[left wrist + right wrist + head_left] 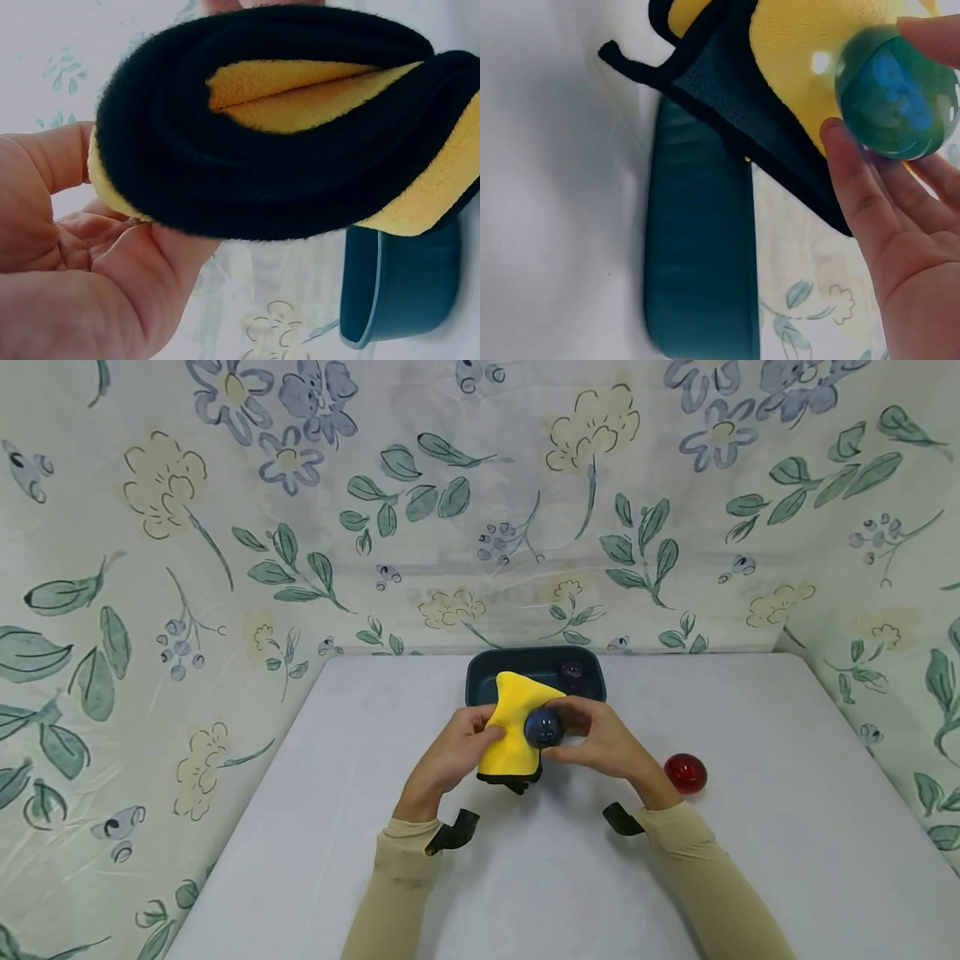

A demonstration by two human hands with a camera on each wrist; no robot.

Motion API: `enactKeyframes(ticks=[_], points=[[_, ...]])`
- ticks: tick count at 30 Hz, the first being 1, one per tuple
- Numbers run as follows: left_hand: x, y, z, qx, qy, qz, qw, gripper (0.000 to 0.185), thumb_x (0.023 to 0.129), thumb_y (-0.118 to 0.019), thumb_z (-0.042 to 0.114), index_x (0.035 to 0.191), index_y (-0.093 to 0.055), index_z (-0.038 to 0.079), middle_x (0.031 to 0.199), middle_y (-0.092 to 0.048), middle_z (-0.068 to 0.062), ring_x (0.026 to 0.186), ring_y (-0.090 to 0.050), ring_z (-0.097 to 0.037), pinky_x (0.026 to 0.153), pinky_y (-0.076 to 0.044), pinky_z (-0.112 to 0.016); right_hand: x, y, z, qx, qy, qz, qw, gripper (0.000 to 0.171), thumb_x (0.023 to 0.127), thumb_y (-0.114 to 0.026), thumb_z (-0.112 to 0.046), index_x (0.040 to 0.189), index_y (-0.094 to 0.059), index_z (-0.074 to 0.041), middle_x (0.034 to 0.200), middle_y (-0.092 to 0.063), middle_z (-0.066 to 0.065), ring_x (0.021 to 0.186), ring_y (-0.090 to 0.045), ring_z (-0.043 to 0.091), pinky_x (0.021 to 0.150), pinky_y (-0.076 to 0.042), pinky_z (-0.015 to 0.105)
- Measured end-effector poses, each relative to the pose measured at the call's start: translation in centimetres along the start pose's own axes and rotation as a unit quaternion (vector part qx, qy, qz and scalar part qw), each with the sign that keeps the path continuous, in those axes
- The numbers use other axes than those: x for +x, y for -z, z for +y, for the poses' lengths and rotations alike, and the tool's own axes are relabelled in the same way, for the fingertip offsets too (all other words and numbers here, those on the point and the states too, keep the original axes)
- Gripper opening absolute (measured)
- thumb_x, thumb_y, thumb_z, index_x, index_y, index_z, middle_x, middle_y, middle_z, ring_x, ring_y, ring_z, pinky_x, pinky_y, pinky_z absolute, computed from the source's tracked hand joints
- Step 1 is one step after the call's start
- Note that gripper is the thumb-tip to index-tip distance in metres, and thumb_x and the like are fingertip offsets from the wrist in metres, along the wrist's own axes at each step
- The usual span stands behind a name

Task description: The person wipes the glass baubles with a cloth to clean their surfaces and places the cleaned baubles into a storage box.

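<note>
- Blue ball (543,727): I see it held above the desk (750,827), pinched between the thumb and fingertips of the right hand (607,745) and pressed against the yellow cloth (517,727).
- Yellow cloth, black-edged: gripped by the left hand (453,756), fingers curled round its folded bulk; the left wrist view shows the fold bunched over the palm.
- Progress, as I judge it: wiping of the blue ball appears under way. A dark purple ball (572,672) already lies in the dark tray (480,681) behind the hands.
- Remaining, by my reading: the red ball (686,772) rests on the desk, just right of the right wrist and apart from it, untouched.
- Relation: ball sits between both hands, touching the cloth, in front of the tray.
</note>
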State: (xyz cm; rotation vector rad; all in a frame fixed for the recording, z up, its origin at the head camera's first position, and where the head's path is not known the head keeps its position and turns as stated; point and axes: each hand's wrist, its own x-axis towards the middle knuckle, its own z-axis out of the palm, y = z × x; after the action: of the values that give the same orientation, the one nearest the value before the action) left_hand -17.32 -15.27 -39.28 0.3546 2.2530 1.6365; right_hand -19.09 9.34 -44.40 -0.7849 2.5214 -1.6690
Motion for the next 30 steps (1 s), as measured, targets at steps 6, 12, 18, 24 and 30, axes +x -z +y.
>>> enactKeyframes(ticks=[6, 12, 18, 24, 30], points=[[0.00, -0.10, 0.11, 0.012, -0.016, -0.007, 0.9998, 0.037, 0.104, -0.051, 0.010, 0.137, -0.059, -0.003, 0.120, -0.068, -0.022, 0.093, -0.069, -0.020, 0.094, -0.062, -0.038, -0.01, 0.07, -0.48, 0.019, 0.010, -0.006, 1.000, 0.063, 0.079, -0.085, -0.008, 0.137, -0.060, -0.003, 0.136, -0.065, 0.017, 0.115, -0.069, 0.033, 0.102, -0.059, 0.046], [0.18, -0.11, -0.06, 0.012, -0.015, -0.016, 0.9997, 0.035, 0.104, -0.050, 0.009, 0.135, -0.059, -0.005, 0.118, -0.068, -0.022, 0.092, -0.067, -0.020, 0.093, -0.062, -0.036, -0.06, 0.11, -0.50, 0.032, 0.015, -0.002, 0.999, 0.063, 0.079, -0.085, -0.007, 0.137, -0.060, -0.002, 0.139, -0.063, 0.019, 0.118, -0.069, 0.036, 0.102, -0.059, 0.048], [0.28, -0.20, -0.24, 0.016, -0.010, -0.023, 0.9996, 0.035, 0.104, -0.050, 0.009, 0.135, -0.058, -0.006, 0.118, -0.068, -0.023, 0.092, -0.067, -0.020, 0.095, -0.062, -0.036, -0.05, 0.18, -0.49, 0.044, 0.026, 0.007, 0.999, 0.064, 0.078, -0.086, -0.004, 0.137, -0.061, -0.004, 0.141, -0.061, 0.019, 0.116, -0.069, 0.037, 0.102, -0.058, 0.050], [0.34, -0.24, -0.29, 0.016, -0.009, -0.024, 0.9996, 0.036, 0.103, -0.051, 0.009, 0.135, -0.059, -0.005, 0.119, -0.069, -0.022, 0.092, -0.068, -0.019, 0.095, -0.062, -0.036, 0.05, 0.10, -0.36, 0.051, 0.044, 0.019, 0.998, 0.063, 0.078, -0.085, -0.002, 0.135, -0.060, -0.008, 0.141, -0.059, 0.018, 0.116, -0.067, 0.038, 0.102, -0.057, 0.053], [0.22, -0.32, -0.04, 0.015, -0.007, -0.037, 0.9992, 0.037, 0.103, -0.050, 0.009, 0.135, -0.058, -0.007, 0.120, -0.069, -0.022, 0.091, -0.068, -0.019, 0.095, -0.062, -0.036, 0.06, 0.15, -0.37, 0.057, 0.044, 0.034, 0.997, 0.062, 0.078, -0.084, 0.001, 0.135, -0.059, -0.007, 0.141, -0.057, 0.020, 0.120, -0.066, 0.042, 0.103, -0.056, 0.052]])
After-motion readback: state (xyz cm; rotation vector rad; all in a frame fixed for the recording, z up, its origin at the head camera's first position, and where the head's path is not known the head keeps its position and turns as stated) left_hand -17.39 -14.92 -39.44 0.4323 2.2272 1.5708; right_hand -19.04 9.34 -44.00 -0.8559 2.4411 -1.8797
